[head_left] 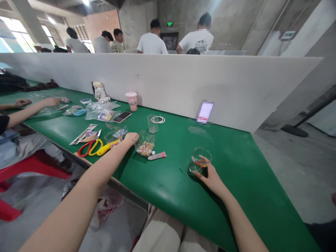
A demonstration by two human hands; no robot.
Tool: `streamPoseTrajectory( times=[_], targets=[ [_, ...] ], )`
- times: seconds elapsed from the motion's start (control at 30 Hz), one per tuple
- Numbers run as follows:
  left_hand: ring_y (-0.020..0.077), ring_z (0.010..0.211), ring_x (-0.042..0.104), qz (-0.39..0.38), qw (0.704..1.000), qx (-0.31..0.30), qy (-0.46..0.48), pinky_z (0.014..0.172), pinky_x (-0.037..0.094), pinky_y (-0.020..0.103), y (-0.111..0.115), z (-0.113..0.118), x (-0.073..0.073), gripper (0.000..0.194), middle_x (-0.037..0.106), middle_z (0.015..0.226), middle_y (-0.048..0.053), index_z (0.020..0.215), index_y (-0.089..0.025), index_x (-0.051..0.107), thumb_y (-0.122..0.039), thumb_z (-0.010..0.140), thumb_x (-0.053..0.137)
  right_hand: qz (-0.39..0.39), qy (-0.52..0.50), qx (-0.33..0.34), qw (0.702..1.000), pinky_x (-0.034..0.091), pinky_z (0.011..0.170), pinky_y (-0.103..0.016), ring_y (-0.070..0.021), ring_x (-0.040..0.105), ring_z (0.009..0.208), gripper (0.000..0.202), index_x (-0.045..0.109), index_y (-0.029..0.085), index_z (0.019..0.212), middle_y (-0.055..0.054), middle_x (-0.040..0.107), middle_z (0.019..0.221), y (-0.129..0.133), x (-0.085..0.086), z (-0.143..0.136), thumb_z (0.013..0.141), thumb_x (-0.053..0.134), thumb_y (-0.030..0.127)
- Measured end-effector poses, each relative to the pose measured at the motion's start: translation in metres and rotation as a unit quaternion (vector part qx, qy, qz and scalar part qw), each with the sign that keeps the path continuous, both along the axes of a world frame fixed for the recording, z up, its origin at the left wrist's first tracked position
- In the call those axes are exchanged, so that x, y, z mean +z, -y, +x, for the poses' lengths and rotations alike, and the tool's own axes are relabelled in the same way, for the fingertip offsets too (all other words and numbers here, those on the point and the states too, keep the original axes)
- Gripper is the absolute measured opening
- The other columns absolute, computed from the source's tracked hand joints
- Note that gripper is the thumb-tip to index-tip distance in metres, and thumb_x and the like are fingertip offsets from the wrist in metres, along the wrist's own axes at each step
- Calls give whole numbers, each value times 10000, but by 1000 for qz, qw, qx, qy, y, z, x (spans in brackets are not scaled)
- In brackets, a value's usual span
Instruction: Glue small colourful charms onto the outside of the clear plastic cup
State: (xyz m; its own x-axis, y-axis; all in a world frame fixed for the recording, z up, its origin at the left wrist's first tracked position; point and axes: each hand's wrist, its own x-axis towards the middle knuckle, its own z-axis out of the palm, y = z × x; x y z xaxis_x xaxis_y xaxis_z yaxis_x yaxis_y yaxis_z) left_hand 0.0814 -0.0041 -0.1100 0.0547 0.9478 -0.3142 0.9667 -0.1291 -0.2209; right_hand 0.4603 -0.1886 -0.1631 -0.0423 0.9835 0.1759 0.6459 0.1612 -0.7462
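Cup [194, 166] in right hand [213, 178], bright bits [145, 149] near left hand [131, 138].
Right grip curls round the cup; you cannot tell if left grip is closed.

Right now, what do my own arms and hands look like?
Your left arm and right arm are bare as far as they show, with no sleeves, watch or bracelet visible. Your left hand and right hand wear no gloves; rings are too small to tell.

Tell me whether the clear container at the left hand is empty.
Not empty: small colourful pieces show through the lower part of the clear container.
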Motion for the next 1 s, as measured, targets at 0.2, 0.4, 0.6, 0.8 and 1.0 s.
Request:
streamPoseTrajectory(
  times=[0.2,0.4,0.6,0.8,1.0],
  targets=[
    [195,984,585,-14,1000,0,7,824,507,406,1,-3,3,347,573,1156,87,1165,-153,537,-340,873,539,5,2,-3,1000,359,1030,-501,-294,518,1186,660,373,206,1311,-129,572,1237,0,1,0,758,606,481],
    [197,986,585,15,1000,19,7,826,506,412,4,1,0,346,576,1153,88,1162,-151,538,-348,877,531,0,3,-7,1000,363,1025,-502,-295,525,1175,679,369,193,1309,-136,576,1229,0,0,0,752,604,500],
    [198,989,584,32,999,27,5,828,505,412,9,4,-4,348,573,1158,89,1165,-151,537,-342,875,536,3,9,2,1000,350,1041,-488,-285,506,1194,677,351,187,1315,-134,558,1243,-2,-3,2,767,597,500],
    [199,994,582,16,1000,17,2,832,504,413,9,11,0,351,569,1165,89,1171,-153,534,-341,874,537,3,5,-1,1000,355,1036,-493,-292,517,1184,687,355,185,1315,-137,565,1229,-1,-1,0,757,605,498],
    [199,993,583,3,1000,13,8,829,505,408,6,10,3,353,569,1164,89,1171,-153,534,-340,872,542,0,-5,-6,1000,356,1032,-500,-292,530,1171,669,372,201,1305,-128,580,1218,0,2,-1,748,612,483]
  ],
)
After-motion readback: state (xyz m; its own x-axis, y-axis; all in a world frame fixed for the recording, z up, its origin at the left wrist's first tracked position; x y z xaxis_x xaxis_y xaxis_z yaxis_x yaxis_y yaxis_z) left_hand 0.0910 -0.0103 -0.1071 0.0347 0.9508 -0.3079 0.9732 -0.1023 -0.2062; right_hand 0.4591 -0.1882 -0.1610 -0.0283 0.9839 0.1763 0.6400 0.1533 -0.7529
